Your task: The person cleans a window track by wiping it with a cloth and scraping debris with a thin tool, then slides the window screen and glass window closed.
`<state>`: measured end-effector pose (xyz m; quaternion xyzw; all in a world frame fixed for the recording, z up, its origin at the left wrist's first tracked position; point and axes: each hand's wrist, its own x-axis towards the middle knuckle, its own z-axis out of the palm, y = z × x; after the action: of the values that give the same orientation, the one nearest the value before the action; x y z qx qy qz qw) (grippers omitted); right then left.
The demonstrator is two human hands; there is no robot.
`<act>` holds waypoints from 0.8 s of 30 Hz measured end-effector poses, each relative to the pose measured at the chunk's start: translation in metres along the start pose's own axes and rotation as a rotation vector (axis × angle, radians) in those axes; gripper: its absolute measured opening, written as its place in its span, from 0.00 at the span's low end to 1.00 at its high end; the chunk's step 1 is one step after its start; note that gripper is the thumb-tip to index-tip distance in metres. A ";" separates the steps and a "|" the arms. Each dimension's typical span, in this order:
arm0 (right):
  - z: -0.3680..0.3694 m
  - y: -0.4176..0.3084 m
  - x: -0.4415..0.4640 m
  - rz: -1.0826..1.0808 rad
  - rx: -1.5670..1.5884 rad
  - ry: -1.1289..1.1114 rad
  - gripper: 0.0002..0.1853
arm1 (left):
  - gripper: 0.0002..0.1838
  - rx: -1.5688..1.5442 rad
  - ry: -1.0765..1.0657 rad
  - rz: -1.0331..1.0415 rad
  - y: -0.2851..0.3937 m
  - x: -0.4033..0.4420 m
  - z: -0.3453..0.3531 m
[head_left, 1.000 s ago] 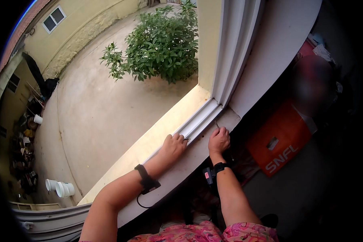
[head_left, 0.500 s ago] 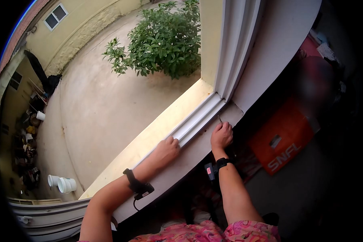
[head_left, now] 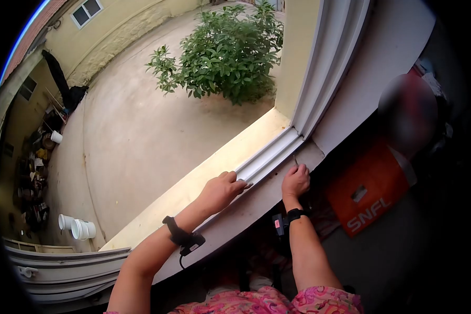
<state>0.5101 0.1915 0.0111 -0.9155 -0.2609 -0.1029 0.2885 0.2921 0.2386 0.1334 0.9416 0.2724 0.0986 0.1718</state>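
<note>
My left hand (head_left: pixel 221 191) rests over the white window track (head_left: pixel 272 154), its fingers closed around a small greyish thing too small to name. My right hand (head_left: pixel 296 181) is at the inner edge of the window sill (head_left: pixel 269 191), its fingers pinched on a thin stick-like tool (head_left: pixel 295 160) that points up toward the corner of the frame. The two hands are apart. Each wrist wears a black strap with a small device.
Beyond the window lie a leafy bush (head_left: pixel 222 55), white buckets (head_left: pixel 83 229) and piled items along a wall. An orange bag (head_left: pixel 368 188) with white letters is at the right, inside. The upright frame (head_left: pixel 332 63) rises from the track's far end.
The view has shifted a little. My left hand first slid back down the track, then moved forward along it again, a greyish thing now showing at its fingertips. My right hand keeps hold of the thin tool.
</note>
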 end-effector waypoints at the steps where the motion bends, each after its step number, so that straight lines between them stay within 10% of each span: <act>1: -0.002 0.000 0.000 -0.003 -0.005 -0.008 0.08 | 0.11 0.062 -0.028 0.021 -0.001 0.006 0.005; 14: -0.003 0.001 0.000 -0.018 0.022 0.016 0.07 | 0.07 0.631 -0.190 0.283 0.000 0.012 0.044; 24: -0.003 0.000 0.000 -0.002 0.038 0.015 0.07 | 0.06 0.506 -0.301 0.319 -0.011 -0.013 0.016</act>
<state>0.5102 0.1900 0.0139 -0.9088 -0.2615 -0.1049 0.3078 0.2802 0.2356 0.1135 0.9891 0.1093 -0.0866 -0.0469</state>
